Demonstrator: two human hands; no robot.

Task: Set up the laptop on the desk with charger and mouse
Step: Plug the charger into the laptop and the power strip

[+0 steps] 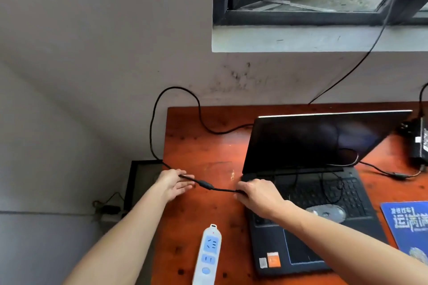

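Hands stretch charger cable over desk: left hand pinches it nr left edge, right hand grips its end at open laptop's left side (mouse on keyboard), mouse pad far right.

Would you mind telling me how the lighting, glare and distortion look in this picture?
Head view throughout: even daylight from the black-framed window, only soft shadows on the orange-brown wooden desk; faint purplish glare on the open black laptop's dark screen; wide-angle skew of window frame and desk edges; slight softness, yet the thin black charger cable is traceable.
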